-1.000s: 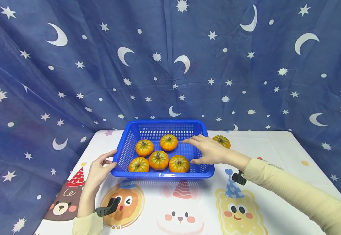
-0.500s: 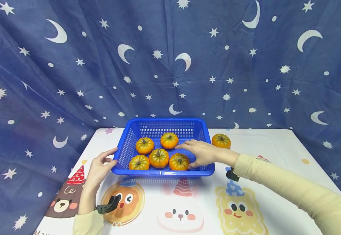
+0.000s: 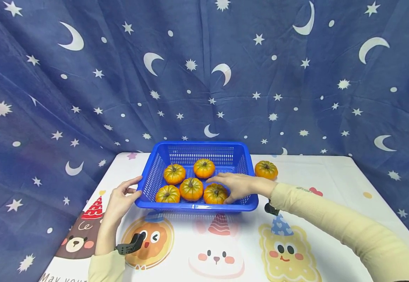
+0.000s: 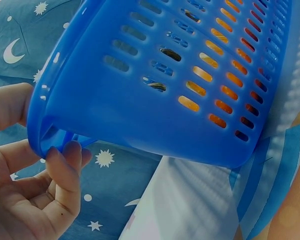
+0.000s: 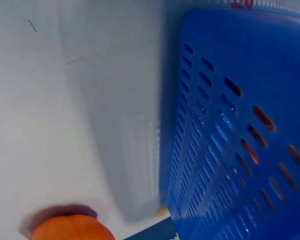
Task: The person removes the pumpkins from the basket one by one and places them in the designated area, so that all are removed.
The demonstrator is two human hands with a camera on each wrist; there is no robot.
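Note:
A blue slotted plastic basket sits on the table and holds several small orange-and-green pumpkins. My left hand grips its left rim; in the left wrist view, thumb and fingers pinch that rim. Inside the basket, my right hand holds the front-right pumpkin, thumb at its right side and fingers curved behind it. The basket's wall hides this hand in the right wrist view. Another pumpkin lies on the table outside, right of the basket.
A white tablecloth with cartoon prints covers the table. Behind it hangs a dark blue curtain with moons and stars. The basket's right wall stands between the right wrist and the pumpkins.
My right hand has moved left and down inside the basket, from beside the front-right pumpkin to around it. My left hand stays on the rim. The pumpkins look unmoved.

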